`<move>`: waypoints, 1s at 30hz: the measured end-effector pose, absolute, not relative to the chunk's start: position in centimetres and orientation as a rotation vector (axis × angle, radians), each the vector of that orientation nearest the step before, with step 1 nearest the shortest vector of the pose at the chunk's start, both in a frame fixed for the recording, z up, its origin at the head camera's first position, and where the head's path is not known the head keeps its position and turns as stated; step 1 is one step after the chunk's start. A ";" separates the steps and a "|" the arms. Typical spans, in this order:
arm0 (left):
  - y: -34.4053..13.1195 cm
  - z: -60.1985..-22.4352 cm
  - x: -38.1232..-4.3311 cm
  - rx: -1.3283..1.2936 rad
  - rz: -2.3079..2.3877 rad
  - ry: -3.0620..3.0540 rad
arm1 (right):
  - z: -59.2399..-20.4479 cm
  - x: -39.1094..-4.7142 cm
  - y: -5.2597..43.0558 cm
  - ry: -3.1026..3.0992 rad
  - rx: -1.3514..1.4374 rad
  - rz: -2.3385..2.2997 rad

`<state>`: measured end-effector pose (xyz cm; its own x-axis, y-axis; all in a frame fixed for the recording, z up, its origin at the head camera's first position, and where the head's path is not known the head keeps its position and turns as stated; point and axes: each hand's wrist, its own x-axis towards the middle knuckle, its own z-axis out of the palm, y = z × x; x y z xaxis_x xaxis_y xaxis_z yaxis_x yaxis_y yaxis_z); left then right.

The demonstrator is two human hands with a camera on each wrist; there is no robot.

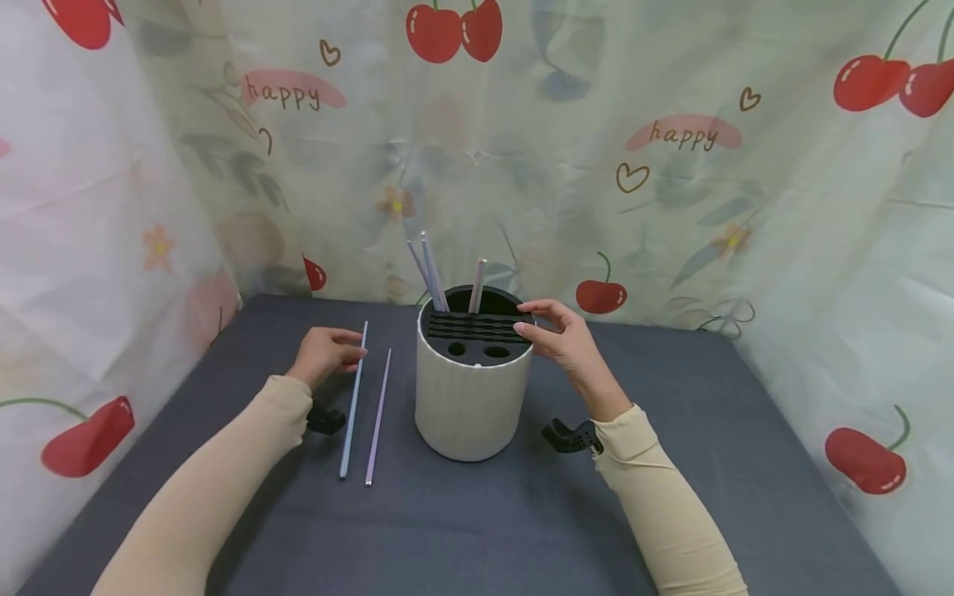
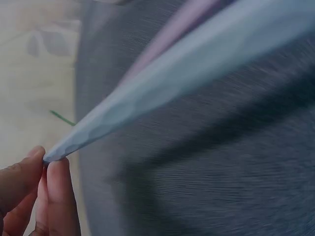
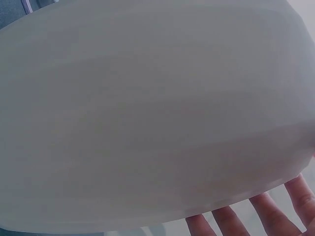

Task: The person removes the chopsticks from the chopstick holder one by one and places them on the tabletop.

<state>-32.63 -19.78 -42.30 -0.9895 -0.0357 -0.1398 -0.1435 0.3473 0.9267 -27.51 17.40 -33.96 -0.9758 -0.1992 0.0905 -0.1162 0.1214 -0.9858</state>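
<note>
With thumb and fingertips, my left hand (image 1: 322,356) pinches the thin far end of a pale blue metal chopstick (image 1: 353,410). The left wrist view shows the same chopstick (image 2: 157,86) close up, its sides faceted and its thick end toward the camera. A purple chopstick (image 1: 378,418) lies beside it on the right. My right hand (image 1: 566,348) grips the right rim of a white round utensil holder (image 1: 469,406), fingertips over the edge of its black slotted insert (image 1: 477,326). In the right wrist view the white wall (image 3: 147,118) hides part of the fingers (image 3: 273,214).
Blue chopsticks (image 1: 430,269) and pinkish ones (image 1: 478,285) stand upright in the holder's rear compartment. A dark grey cloth (image 1: 477,538) covers the table. Printed curtains (image 1: 477,165) hang close behind it and at both sides. Black mounts (image 1: 570,436) are strapped to both wrists.
</note>
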 end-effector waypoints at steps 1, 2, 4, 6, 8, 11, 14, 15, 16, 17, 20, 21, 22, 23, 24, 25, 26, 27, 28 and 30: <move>-19.8 -42.8 -32.7 -0.191 1.723 2.492 | -34.0 -27.5 17.4 2.305 -0.326 -2.016; -19.7 -43.1 -32.7 -0.205 1.714 2.490 | -34.0 -27.5 17.4 2.305 -0.327 -2.017; -19.8 -43.7 -32.8 -0.222 1.694 2.488 | -34.0 -27.5 17.4 2.303 -0.330 -2.019; -19.8 -44.1 -32.9 -0.253 1.677 2.489 | -34.0 -27.5 17.4 2.299 -0.330 -2.023; -19.8 -44.4 -32.9 -0.277 1.651 2.493 | -34.1 -27.5 17.4 2.298 -0.328 -2.023; -19.7 -44.9 -33.1 -0.324 1.602 2.497 | -34.1 -27.5 17.4 2.295 -0.326 -2.025; -19.6 -45.4 -33.4 -0.350 1.562 2.508 | -34.1 -27.5 17.5 2.292 -0.325 -2.026; -19.6 -45.5 -33.6 -0.349 1.554 2.516 | -34.1 -27.5 17.5 2.291 -0.326 -2.026; -19.6 -45.7 -33.7 -0.351 1.544 2.523 | -34.1 -27.5 17.5 2.290 -0.326 -2.028; -19.5 -45.7 -33.8 -0.347 1.540 2.532 | -34.1 -27.6 17.4 2.288 -0.324 -2.030; -19.4 -45.7 -33.9 -0.333 1.519 2.551 | -34.1 -27.6 17.4 2.283 -0.323 -2.034; -19.4 -45.7 -33.9 -0.323 1.510 2.560 | -34.1 -27.6 17.4 2.281 -0.319 -2.036; -19.4 -45.7 -34.0 -0.327 1.504 2.562 | -34.1 -27.6 17.4 2.281 -0.319 -2.034; -19.4 -45.7 -33.9 -0.324 1.501 2.565 | -34.1 -27.6 17.4 2.282 -0.318 -2.031; -19.4 -45.7 -33.9 -0.323 1.497 2.567 | -34.1 -27.6 17.4 2.283 -0.317 -2.029; -19.4 -45.7 -33.9 -0.320 1.494 2.570 | -34.1 -27.6 17.4 2.284 -0.316 -2.026; -19.4 -45.7 -33.9 -0.318 1.496 2.571 | -34.1 -27.6 17.4 2.285 -0.315 -2.024; -19.5 -45.6 -33.9 -0.314 1.496 2.573 | -34.1 -27.6 17.4 2.285 -0.313 -2.022; -19.4 -45.6 -33.9 -0.316 1.498 2.572 | -34.1 -27.6 17.4 2.285 -0.313 -2.021; -19.5 -45.6 -33.8 -0.317 1.497 2.571 | -34.1 -27.6 17.4 2.284 -0.311 -2.022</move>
<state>-33.82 -19.46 -45.59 -0.9664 -0.1063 -0.2340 -0.2560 0.4798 0.8392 -27.63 17.45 -34.08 -0.9766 -0.2009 0.0770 -0.1008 0.1110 -0.9887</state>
